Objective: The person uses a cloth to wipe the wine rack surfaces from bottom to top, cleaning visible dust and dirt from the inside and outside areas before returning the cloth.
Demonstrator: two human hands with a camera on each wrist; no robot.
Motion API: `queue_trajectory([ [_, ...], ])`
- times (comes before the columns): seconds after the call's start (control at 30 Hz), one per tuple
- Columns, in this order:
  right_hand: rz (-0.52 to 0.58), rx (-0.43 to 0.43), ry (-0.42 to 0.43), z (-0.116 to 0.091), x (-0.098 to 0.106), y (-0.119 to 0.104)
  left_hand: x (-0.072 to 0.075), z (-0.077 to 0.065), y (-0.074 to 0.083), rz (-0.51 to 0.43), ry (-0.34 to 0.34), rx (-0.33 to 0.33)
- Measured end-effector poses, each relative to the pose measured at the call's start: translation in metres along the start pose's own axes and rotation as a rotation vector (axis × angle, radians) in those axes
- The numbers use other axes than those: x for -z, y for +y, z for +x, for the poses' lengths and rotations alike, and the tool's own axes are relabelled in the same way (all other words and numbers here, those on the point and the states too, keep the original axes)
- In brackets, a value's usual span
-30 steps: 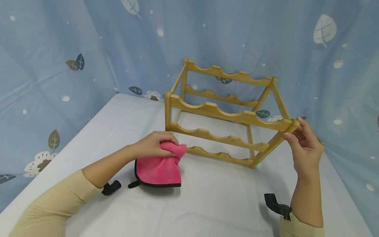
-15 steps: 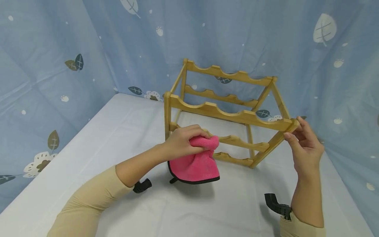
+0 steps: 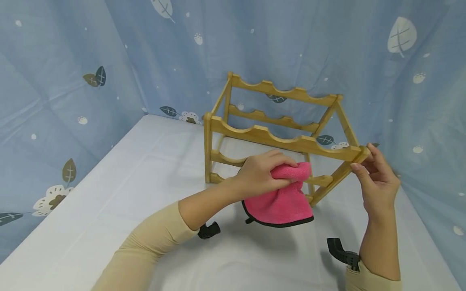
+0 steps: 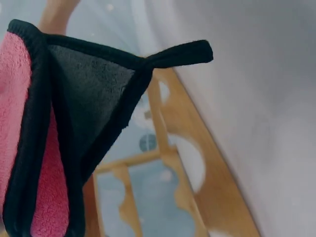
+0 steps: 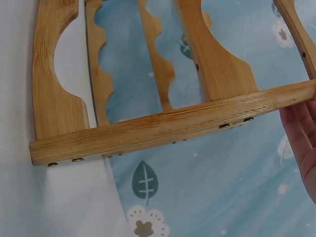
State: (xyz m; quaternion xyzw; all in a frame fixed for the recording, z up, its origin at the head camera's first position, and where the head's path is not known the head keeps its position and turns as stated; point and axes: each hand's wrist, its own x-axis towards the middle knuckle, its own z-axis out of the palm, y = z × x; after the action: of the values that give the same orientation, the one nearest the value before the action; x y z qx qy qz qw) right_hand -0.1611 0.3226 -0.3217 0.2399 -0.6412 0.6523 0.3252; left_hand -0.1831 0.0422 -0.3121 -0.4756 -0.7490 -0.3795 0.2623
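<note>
Left hand [image 3: 260,174] grips a bunched pink cloth [image 3: 282,208], its black-edged end hanging in front of a wooden rack [image 3: 276,139]; whether cloth and rack touch is unclear. Right hand [image 3: 380,186] pinches the rack's near upper right corner. The rack stands on a white table [image 3: 255,266].

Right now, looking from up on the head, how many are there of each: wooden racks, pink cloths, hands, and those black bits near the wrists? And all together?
Wooden rack: 1
Pink cloth: 1
Hands: 2 (left hand, right hand)
Black wrist pieces: 2
Total: 6
</note>
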Motion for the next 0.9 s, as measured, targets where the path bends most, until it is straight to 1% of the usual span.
queue_trajectory([
  [0.1,-0.001,-0.004,0.003,0.000,-0.001,0.000,-0.010,0.008,0.005,-0.024,-0.001,0.026],
  [0.2,-0.012,-0.006,0.003,0.000,-0.001,0.001,-0.021,0.016,0.008,-0.052,-0.002,0.071],
  [0.27,-0.014,-0.006,-0.001,-0.001,-0.001,0.001,-0.028,0.021,0.011,-0.030,-0.002,0.096],
  [0.37,-0.011,0.002,-0.014,-0.001,0.000,0.001,-0.037,0.029,0.019,0.068,-0.010,0.090],
  [0.5,-0.027,0.025,-0.030,-0.001,0.001,0.000,-0.047,0.042,0.030,0.225,-0.017,0.050],
  [0.6,-0.041,0.076,-0.052,0.000,0.002,0.000,-0.054,0.054,0.039,0.345,-0.032,0.052],
  [0.7,-0.001,0.120,-0.069,0.001,0.001,-0.001,-0.060,0.063,0.046,0.461,-0.053,0.055],
  [0.8,0.053,0.126,-0.074,0.001,-0.001,-0.003,-0.065,0.070,0.050,0.513,-0.064,0.083],
  [0.9,0.066,0.118,-0.076,0.002,-0.001,-0.004,-0.070,0.075,0.052,0.535,-0.048,0.121],
])
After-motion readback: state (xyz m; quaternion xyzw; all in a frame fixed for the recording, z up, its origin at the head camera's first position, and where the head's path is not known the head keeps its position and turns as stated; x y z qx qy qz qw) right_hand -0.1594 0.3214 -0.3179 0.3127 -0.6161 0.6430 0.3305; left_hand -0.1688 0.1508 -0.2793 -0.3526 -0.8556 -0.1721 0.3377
